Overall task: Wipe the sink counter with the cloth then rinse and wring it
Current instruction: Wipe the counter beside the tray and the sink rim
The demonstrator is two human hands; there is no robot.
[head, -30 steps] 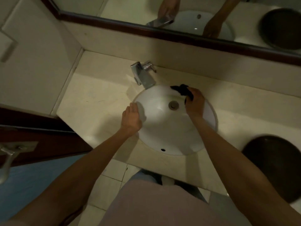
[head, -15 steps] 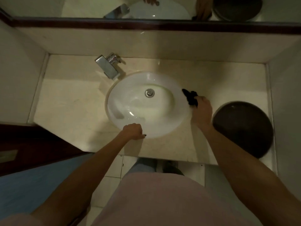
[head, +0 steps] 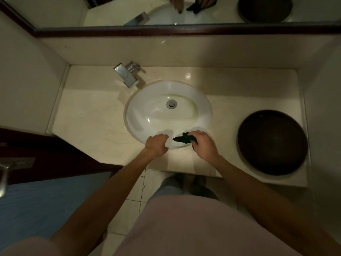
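A white oval sink (head: pixel 147 111) is set into a cream stone counter (head: pixel 88 122). My right hand (head: pixel 203 145) grips a small dark green cloth (head: pixel 183 138) bunched at the sink's near rim. My left hand (head: pixel 156 145) rests curled on that rim just left of the cloth, not touching it. A chrome tap (head: pixel 127 74) stands at the sink's far left; no water runs from it.
A dark round lid or bowl (head: pixel 272 142) fills the counter's right end. A mirror (head: pixel 166 10) with a dark frame runs along the back wall. Walls close both sides. A dark door with a metal handle (head: pixel 5 174) stands at left.
My right hand has dragged the cloth from the sink's right rim round to the near rim. My left hand has shifted slightly right along that rim.
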